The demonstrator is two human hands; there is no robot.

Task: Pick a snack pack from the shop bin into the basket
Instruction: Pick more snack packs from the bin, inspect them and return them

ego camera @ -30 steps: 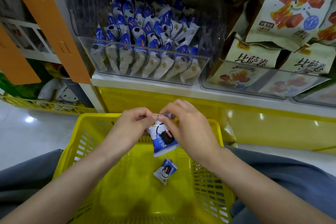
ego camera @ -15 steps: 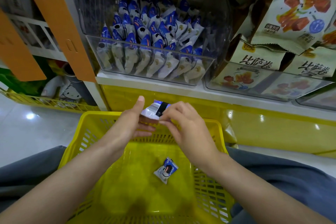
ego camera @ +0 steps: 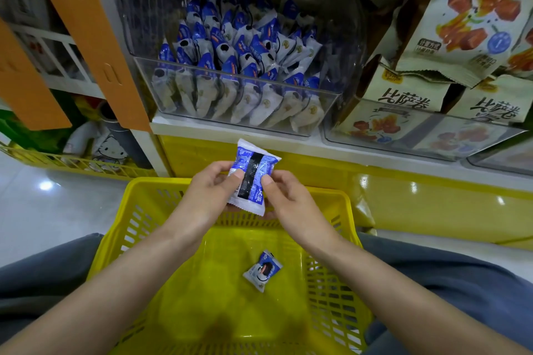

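Left hand (ego camera: pixel 207 196), right hand (ego camera: pixel 291 202) pinch snack pack (ego camera: pixel 253 170); fingers presumably curled behind.

Bare hands (ego camera: pixel 206 193), bare forearms (ego camera: pixel 138 265) — slate-grey trousers (ego camera: pixel 450 282)

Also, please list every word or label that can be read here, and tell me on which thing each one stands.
"比萨卷": on the left cream bag.
"比萨卷": again on the right cream bag.
"计量方式": in a small box on the large bag above them; the line under it is blurred.
Held snack pack: print too blurred to read.
Loose pack in the basket, and packs in the clear bin: too small to read.
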